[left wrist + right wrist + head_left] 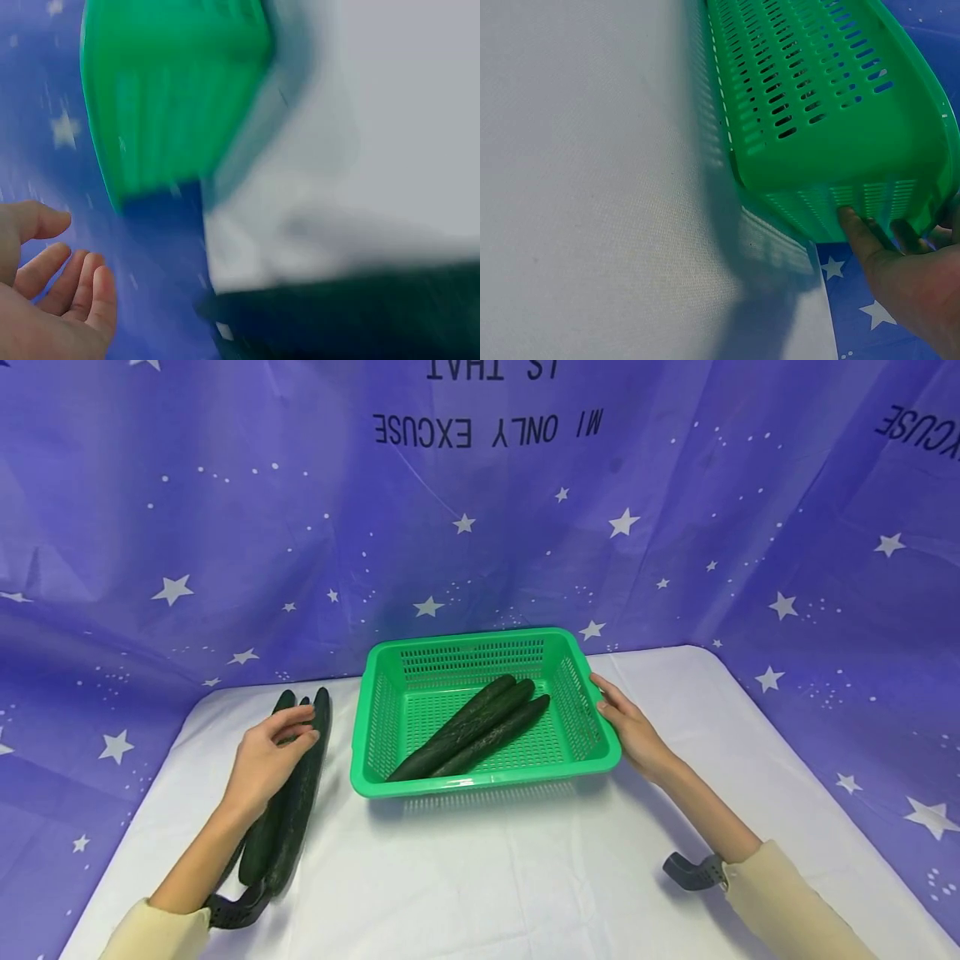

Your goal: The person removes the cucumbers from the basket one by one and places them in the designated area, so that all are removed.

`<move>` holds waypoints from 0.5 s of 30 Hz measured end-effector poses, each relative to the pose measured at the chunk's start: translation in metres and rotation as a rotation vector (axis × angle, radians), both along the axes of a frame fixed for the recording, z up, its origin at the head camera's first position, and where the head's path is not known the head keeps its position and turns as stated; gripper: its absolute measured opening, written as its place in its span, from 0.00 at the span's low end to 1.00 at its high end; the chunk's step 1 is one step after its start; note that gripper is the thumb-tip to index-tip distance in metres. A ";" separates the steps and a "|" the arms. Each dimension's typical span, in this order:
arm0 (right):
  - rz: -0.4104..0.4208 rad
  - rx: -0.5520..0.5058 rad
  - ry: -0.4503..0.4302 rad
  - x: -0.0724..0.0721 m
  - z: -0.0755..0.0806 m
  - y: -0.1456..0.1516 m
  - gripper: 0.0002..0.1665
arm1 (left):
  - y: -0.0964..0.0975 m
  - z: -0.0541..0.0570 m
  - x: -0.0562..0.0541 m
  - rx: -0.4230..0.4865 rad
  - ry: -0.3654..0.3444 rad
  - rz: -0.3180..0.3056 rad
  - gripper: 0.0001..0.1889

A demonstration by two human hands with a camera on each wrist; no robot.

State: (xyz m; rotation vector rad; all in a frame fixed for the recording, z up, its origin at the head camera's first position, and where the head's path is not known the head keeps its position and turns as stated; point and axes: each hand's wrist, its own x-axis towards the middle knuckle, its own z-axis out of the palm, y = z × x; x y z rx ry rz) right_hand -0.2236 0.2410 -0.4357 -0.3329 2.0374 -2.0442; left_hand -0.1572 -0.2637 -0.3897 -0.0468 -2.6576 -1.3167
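Observation:
My left hand is above a group of dark green cucumbers on the left of the table, its fingers loosely bent and holding nothing. In the left wrist view, a gap shows between the thumb and fingers of that hand. A blurred cucumber lies along the bottom there. Three cucumbers lie slantwise inside a green plastic basket with slotted walls. At its right end, my right hand holds the basket by the rim. The right wrist view has its thumb against the end wall, with fingers partly hidden.
A white cloth covers the table. Behind it and at the sides hangs a purple-blue curtain with white stars and lettering, close to the basket's far side. Each wrist wears a dark band.

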 end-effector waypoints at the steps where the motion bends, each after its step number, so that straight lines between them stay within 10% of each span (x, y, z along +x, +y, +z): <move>1: 0.001 0.002 0.000 0.000 0.000 0.000 0.34 | 0.010 0.003 -0.002 0.011 0.009 -0.028 0.24; 15: -0.001 -0.016 -0.014 0.000 -0.001 0.000 0.34 | 0.118 0.005 -0.034 0.076 -0.043 -0.335 0.28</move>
